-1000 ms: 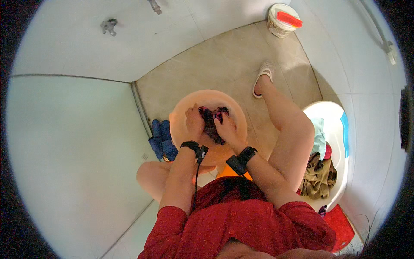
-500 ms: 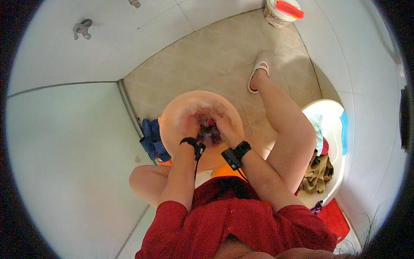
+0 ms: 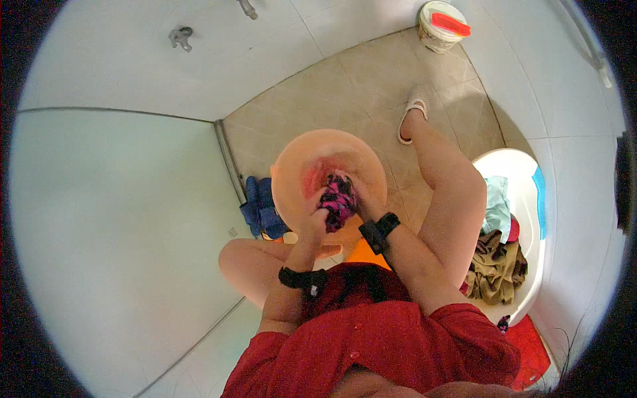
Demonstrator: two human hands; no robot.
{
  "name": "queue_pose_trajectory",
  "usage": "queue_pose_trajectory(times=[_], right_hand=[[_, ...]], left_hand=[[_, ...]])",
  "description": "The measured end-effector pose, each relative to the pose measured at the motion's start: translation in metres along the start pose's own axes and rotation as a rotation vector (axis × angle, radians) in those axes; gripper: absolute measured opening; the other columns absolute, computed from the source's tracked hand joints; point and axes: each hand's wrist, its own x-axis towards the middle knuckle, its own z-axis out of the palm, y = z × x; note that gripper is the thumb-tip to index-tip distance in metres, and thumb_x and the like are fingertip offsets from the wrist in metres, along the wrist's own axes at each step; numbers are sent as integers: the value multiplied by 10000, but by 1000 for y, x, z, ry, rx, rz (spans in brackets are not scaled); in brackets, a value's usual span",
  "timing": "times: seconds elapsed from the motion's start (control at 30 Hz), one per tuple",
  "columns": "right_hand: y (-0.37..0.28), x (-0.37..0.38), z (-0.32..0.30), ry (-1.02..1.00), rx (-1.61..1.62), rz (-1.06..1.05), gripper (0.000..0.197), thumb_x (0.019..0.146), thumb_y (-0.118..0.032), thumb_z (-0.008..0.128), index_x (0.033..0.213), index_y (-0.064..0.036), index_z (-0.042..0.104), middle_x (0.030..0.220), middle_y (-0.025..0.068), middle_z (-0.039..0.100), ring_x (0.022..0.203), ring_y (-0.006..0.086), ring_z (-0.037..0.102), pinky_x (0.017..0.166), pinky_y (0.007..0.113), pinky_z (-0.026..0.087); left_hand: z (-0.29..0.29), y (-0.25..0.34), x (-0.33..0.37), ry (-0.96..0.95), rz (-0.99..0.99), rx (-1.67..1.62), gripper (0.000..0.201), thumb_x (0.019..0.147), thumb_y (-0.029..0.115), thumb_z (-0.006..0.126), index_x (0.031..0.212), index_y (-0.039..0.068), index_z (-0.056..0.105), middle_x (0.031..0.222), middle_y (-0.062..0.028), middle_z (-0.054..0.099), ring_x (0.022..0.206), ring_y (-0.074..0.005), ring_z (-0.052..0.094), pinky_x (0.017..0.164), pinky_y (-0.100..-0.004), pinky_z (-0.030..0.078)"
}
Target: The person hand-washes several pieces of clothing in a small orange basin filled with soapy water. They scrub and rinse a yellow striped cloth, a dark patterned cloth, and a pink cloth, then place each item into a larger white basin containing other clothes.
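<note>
Patterned cloth: the black-and-pink cloth (image 3: 340, 202) is bunched between the two hands, over the near half of the basin (image 3: 284, 199).
Just changed: half a second ago the cloth lay dark and low in the basin, with both hands down beside it; now it is up nearer the body, its pink pattern plain, and the left forearm is drawn back.
What that means: the cloth seems to be gathered up for handling between the hands rather than pushed about below; how far it clears the basin's contents I cannot tell.
Left grip: the left hand (image 3: 316, 212) is curled around the cloth's left, near side, pinching a bunch of it, with some cloth poking out past the fingers.
Right grip: the right hand (image 3: 365, 197) touches the cloth's right side; its fingers are mostly hidden, so I cannot tell whether they pinch or only press.
Basin inside: a reddish, blurred patch (image 3: 318, 174) shows just beyond the cloth, too smeared to make out.
Wrists: a black band (image 3: 300, 279) sits on the left one, another black band (image 3: 378, 233) on the right.
Left of basin: blue slippers (image 3: 261, 204) are just beside it.
Right of the knee: a white tub (image 3: 539, 272) holds olive-brown clothes (image 3: 502, 272) and a pale green cloth (image 3: 496, 205).
Far wall: a lidded bucket (image 3: 436, 41) stands in the corner, a red object (image 3: 451, 24) on top.
</note>
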Motion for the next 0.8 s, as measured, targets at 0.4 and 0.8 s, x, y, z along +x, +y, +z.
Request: queue_pose_trajectory(times=[0.4, 0.8], right_hand=[[12, -25, 21, -26, 273, 113, 268, 978, -193, 464, 1169, -28, 555, 1090, 92, 617, 916, 209, 607, 856, 331, 503], [22, 4, -8, 264, -1685, -521, 735, 755, -262, 703, 1349, 24, 378, 1116, 251, 599, 1112, 400, 538, 943, 461, 437]], left_hand=[[13, 20, 19, 331, 646, 804, 385, 827, 137, 555, 1196, 26, 570, 1155, -179, 604, 1130, -336, 530, 1037, -404, 347], [-45, 24, 96, -70, 565, 1334, 361, 758, 122, 618, 1107, 36, 584, 990, -196, 656, 936, -378, 611, 848, -425, 481]])
